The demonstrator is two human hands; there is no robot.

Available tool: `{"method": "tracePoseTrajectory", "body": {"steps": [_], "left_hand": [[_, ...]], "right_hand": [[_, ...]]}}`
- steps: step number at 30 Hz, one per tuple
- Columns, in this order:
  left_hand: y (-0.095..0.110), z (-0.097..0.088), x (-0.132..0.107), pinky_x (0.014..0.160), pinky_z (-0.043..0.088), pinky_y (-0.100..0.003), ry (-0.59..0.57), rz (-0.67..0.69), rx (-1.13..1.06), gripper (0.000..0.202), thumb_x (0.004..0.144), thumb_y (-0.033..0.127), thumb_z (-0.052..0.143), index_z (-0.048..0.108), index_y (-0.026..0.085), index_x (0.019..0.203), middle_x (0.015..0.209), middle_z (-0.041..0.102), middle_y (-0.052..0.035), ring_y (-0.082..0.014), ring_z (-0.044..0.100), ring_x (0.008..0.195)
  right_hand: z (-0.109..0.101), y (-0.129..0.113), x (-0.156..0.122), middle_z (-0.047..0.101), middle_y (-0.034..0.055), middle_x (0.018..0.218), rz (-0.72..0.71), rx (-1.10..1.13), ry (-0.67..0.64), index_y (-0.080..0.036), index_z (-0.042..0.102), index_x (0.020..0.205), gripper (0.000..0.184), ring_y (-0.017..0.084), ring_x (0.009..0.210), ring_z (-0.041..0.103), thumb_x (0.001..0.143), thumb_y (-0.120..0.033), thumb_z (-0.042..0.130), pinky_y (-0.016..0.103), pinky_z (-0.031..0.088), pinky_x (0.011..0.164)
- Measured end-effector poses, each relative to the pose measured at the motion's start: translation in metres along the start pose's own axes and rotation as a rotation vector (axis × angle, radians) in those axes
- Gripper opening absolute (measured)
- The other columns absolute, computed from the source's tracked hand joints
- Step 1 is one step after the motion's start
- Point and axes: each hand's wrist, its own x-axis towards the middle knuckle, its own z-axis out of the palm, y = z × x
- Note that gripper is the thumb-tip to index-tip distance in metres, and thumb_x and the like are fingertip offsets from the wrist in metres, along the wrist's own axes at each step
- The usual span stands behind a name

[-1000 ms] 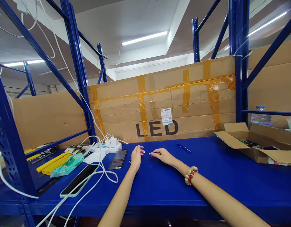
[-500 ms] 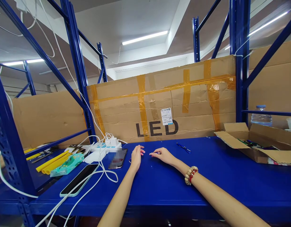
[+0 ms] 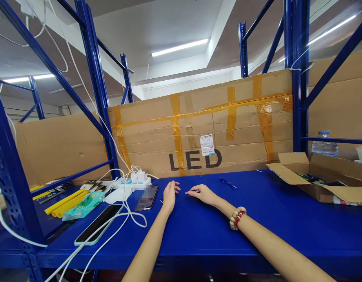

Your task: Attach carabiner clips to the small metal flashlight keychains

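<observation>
My left hand (image 3: 170,197) rests on its edge on the blue shelf top (image 3: 216,227), fingers stretched out and slightly apart. A small dark end of something (image 3: 162,199) shows beside its outer edge; the rest is hidden. Between the thumb and fingertips of my right hand (image 3: 204,194) is a short, thin pen-like piece (image 3: 188,192), its tip pointing left towards my left hand. Most of that piece is covered by the fingers. Beyond my right hand lies a slim blue pen (image 3: 228,183), touched by neither hand.
Left of my hands lie two phones, one dark (image 3: 151,196) and one in a pale case (image 3: 100,225), with white cables (image 3: 129,213) and a power strip (image 3: 139,181). An open cardboard box (image 3: 342,194) stands at right. A large LED carton (image 3: 157,137) walls the back.
The thin piece in my right fingers has turned or shifted slightly. My left hand stays in place, and the pen beyond lies as before.
</observation>
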Motion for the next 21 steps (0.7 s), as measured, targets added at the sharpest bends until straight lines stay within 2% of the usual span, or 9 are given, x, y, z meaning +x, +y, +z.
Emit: {"method": "tracePoseTrajectory", "body": {"steps": [4, 7, 10, 14, 18, 21], "left_hand": [[0.0009, 0.0003, -0.0014, 0.059, 0.038, -0.023, -0.02, 0.023, 0.032, 0.039, 0.078, 0.047, 0.037, 0.058, 0.014, 0.08, 0.069, 0.058, -0.005, -0.013, 0.051, 0.063], [0.0003, 0.002, -0.0044, 0.065, 0.041, -0.025, -0.113, 0.162, 0.137, 0.032, 0.076, 0.043, 0.045, 0.061, 0.016, 0.083, 0.071, 0.059, -0.0039, -0.0142, 0.053, 0.067], [-0.0021, 0.0041, -0.0063, 0.068, 0.042, -0.026, -0.234, 0.284, 0.244, 0.025, 0.07, 0.036, 0.055, 0.064, 0.017, 0.086, 0.075, 0.062, -0.0038, -0.0153, 0.054, 0.069], [-0.0043, 0.0042, -0.0046, 0.066, 0.045, -0.028, -0.321, 0.202, 0.215, 0.028, 0.068, 0.022, 0.057, 0.065, 0.015, 0.094, 0.073, 0.065, -0.0047, -0.0158, 0.058, 0.064], [-0.0031, 0.0032, -0.0025, 0.067, 0.046, -0.028, -0.275, 0.135, 0.127, 0.026, 0.069, 0.018, 0.057, 0.065, 0.013, 0.093, 0.072, 0.066, -0.006, -0.0166, 0.061, 0.067], [0.0012, 0.0029, -0.0034, 0.063, 0.045, -0.025, -0.219, 0.076, -0.016, 0.02, 0.07, 0.017, 0.057, 0.064, 0.011, 0.088, 0.071, 0.065, -0.0067, -0.015, 0.06, 0.067]], "right_hand": [[-0.0001, -0.0028, -0.001, 0.066, 0.0049, 0.086, 0.026, -0.034, 0.013, -0.016, 0.068, 0.087, 0.041, 0.016, 0.075, 0.055, 0.078, -0.05, 0.048, 0.025, 0.038, 0.065], [0.0008, -0.0034, -0.0012, 0.063, 0.0033, 0.077, 0.033, -0.056, 0.02, -0.015, 0.067, 0.089, 0.037, 0.013, 0.066, 0.051, 0.075, -0.046, 0.053, 0.023, 0.035, 0.059], [0.0032, -0.0042, -0.001, 0.058, 0.0012, 0.069, -0.013, -0.024, 0.016, -0.013, 0.065, 0.089, 0.03, 0.01, 0.06, 0.045, 0.071, -0.036, 0.058, 0.022, 0.033, 0.055], [0.0065, -0.0048, -0.0008, 0.059, 0.0026, 0.081, -0.037, 0.131, -0.026, -0.012, 0.06, 0.098, 0.034, 0.01, 0.065, 0.049, 0.066, -0.023, 0.062, 0.022, 0.04, 0.061], [0.006, -0.0018, 0.0005, 0.06, 0.0053, 0.095, 0.017, 0.198, -0.011, -0.014, 0.055, 0.107, 0.047, 0.013, 0.079, 0.055, 0.061, -0.015, 0.063, 0.025, 0.045, 0.072], [0.004, 0.0019, 0.0028, 0.061, 0.0081, 0.095, 0.145, 0.173, 0.029, -0.012, 0.05, 0.117, 0.06, 0.011, 0.07, 0.056, 0.059, -0.011, 0.065, 0.026, 0.047, 0.067]]}}
